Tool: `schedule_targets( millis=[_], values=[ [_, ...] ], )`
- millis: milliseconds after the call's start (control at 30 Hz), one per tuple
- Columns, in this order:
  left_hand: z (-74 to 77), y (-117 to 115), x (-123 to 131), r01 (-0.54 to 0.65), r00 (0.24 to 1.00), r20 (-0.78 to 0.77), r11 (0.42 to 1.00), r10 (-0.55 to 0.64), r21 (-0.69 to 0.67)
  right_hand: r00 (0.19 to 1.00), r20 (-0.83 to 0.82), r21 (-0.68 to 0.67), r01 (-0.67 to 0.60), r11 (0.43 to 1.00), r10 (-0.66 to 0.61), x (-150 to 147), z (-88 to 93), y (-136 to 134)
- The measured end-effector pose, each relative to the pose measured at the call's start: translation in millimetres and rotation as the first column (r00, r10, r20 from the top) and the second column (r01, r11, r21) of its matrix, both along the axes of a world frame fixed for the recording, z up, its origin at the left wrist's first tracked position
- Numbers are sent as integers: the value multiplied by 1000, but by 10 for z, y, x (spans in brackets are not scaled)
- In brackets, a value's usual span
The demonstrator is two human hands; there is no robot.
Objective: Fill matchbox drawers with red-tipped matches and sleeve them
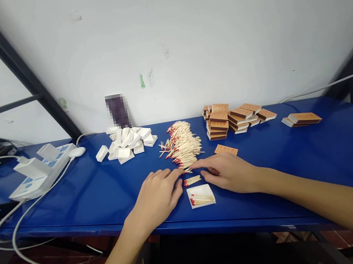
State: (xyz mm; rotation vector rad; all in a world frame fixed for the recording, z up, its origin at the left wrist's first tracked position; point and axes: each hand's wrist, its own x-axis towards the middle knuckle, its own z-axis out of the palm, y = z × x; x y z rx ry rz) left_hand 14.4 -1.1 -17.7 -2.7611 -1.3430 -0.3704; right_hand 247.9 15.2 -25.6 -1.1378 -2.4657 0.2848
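A long heap of red-tipped matches [183, 144] lies on the blue table. At its near end, my left hand [158, 194] rests with fingers stretched out, the index fingertip touching loose matches from the left. From the right, my right hand [226, 171] points its index finger at the same matches, its other fingers curled and the thumb apart. Between the thumbs sits a small row of matches [192, 180]. Nearer the table's edge is a white matchbox tray [203, 188] with several matches in it. An orange matchbox sleeve [225, 150] lies flat behind my right hand.
White matchbox trays [126, 140] are piled at the back left. Matchboxes [218, 120] are stacked at the back right, with more [304, 118] farther right. A power strip [43, 171] with plugs and cables occupies the left end. A wall stands behind the table.
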Motion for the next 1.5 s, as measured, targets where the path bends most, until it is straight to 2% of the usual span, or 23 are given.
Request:
schedule_targets(
  millis=[733, 1500],
  values=[
    [27, -10, 9, 5, 1000, -8, 1000, -5, -18, 1000, 22, -4, 11, 1000, -11, -6, 15, -6],
    [19, -14, 10, 13, 1000, -2, 1000, -13, -26, 999, -28, -36, -45, 998, 44, 7, 34, -7]
  ],
)
